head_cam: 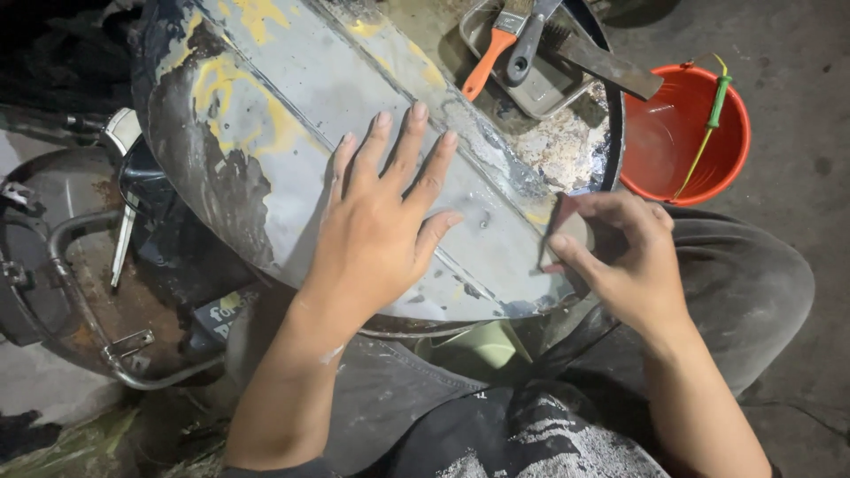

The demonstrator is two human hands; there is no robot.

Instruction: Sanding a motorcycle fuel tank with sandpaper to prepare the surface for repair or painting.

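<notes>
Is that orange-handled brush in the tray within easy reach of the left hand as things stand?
Probably yes. The left hand lies flat on the grey panel, fingers pointing toward the brush in the tray, with only bare panel between.

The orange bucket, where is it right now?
In the head view the orange bucket stands on the floor at upper right, beyond the right hand, beside the grey tray.

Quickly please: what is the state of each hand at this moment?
Left hand: open, fingers spread, lying flat on the grey metal panel.
Right hand: closed, pinching a small dark sanding pad against the panel's edge.
</notes>
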